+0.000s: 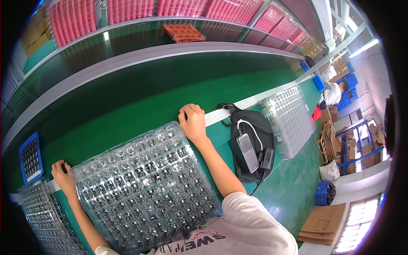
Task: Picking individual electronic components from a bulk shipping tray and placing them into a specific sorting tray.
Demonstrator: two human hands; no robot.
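Observation:
A large clear plastic blister tray (144, 187) lies in front of me, its rows of pockets holding many small black and silver parts. My left hand (63, 175) is beside the tray's far left corner, at the pale rail, with its fingers curled in. At the far right corner my right hand (193, 121) rests by the same rail (216, 116), fingers bent down and closed. A dark spot shows between the fingers of each hand; whether it is a small part or shadow cannot be told. Both forearms frame the tray.
Beyond the rail runs a green belt (127, 102) with a blue tray (31, 157) of dark parts. At right lie a black bag (255, 127), a grey power bank (247, 152) and stacked clear trays (289, 121). More trays (46, 212) stand left. An orange tray (183, 32) sits on the shelf.

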